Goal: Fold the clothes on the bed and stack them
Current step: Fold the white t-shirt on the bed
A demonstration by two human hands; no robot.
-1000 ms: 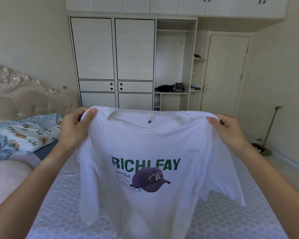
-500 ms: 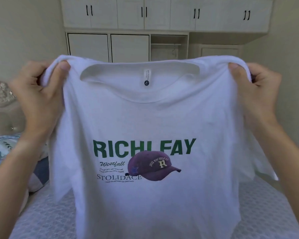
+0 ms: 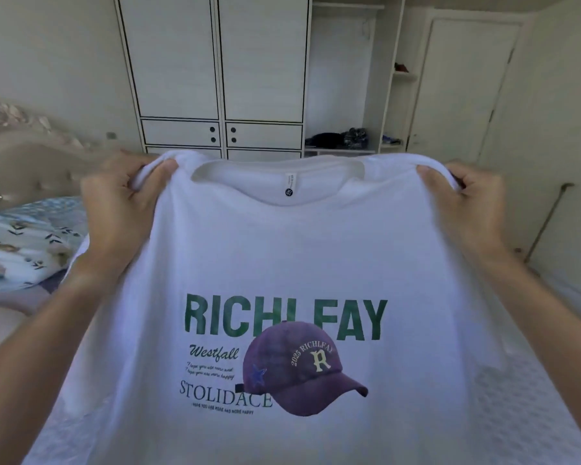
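Observation:
A white T-shirt (image 3: 299, 250) with green lettering and a purple cap print hangs spread out in front of me, print side toward me. My left hand (image 3: 121, 203) pinches its left shoulder and my right hand (image 3: 467, 206) pinches its right shoulder, both held at the same height. The shirt's lower part runs out of the frame and covers most of the bed (image 3: 524, 407), whose white quilted cover shows at the lower right.
A patterned pillow (image 3: 24, 243) lies at the left by the padded headboard (image 3: 31, 162). A white wardrobe (image 3: 215, 78) stands behind, with dark clothes (image 3: 339, 137) on an open shelf. A closed door (image 3: 463, 85) and a long-handled tool (image 3: 547, 219) are at the right.
The shirt was lifted high and close half a second ago. It now sits lower in view, with more of the wardrobe showing above it. Both hands keep their grip on the shoulders.

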